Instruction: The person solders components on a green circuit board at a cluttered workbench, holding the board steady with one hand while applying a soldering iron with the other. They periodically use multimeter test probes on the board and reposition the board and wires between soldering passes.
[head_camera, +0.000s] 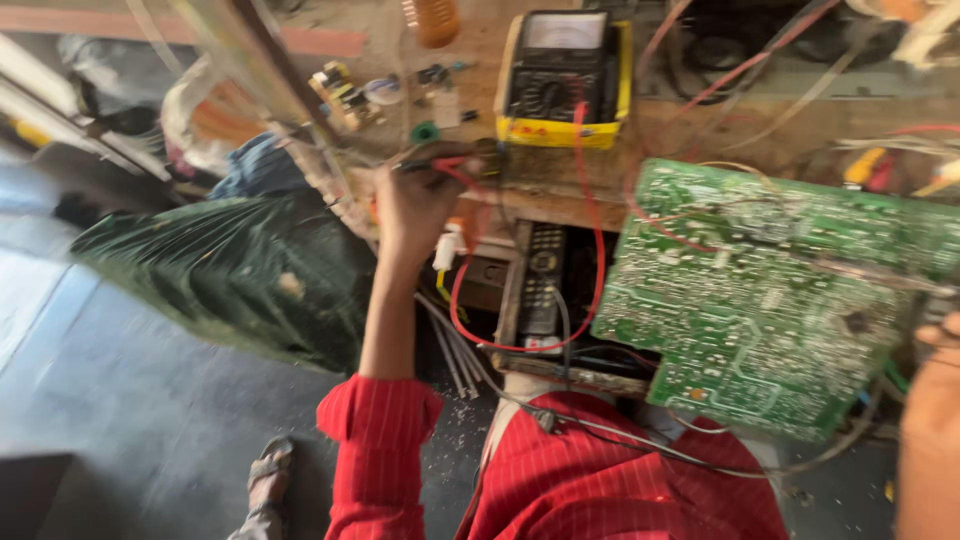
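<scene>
Probes (440, 165) pinched in my left hand (420, 205), light and thin; right hand (935, 400) steadies the stiff, fragile circuit board (770, 290) by its edge

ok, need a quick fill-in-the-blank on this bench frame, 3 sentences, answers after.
1. The left hand holds a ____ test probe.
2. The multimeter has a ____ casing.
3. The right hand steadies a ____ circuit board at its edge.

Missing words: red; yellow; green
</scene>
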